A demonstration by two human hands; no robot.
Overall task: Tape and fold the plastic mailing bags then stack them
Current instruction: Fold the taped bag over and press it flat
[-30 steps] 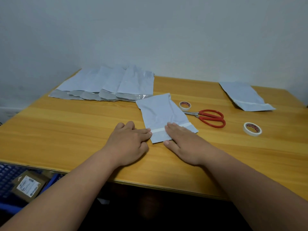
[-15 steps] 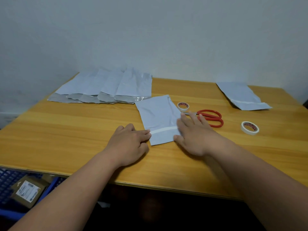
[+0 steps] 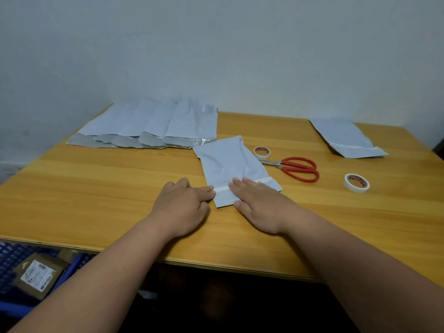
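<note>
I count four bags (image 3: pixel 149 127) fanned out at the table's (image 3: pixel 96 188) far left, one taped bag (image 3: pixel 346 138) at the far right, and one bag (image 3: pixel 230 164) at centre under my hands. My right hand (image 3: pixel 259 207) lies flat, fingers straight, pressing the white tape strip (image 3: pixel 264 180) across the centre bag's near end; my left hand (image 3: pixel 185 207) rests at the bag's left edge, fingertips touching the tape end, holding nothing. Two tape rolls (image 3: pixel 262 152) (image 3: pixel 357 182) flank one pair of red scissors (image 3: pixel 298 168) just right of the bag. One labelled box (image 3: pixel 36 276) sits below the table's left edge
</note>
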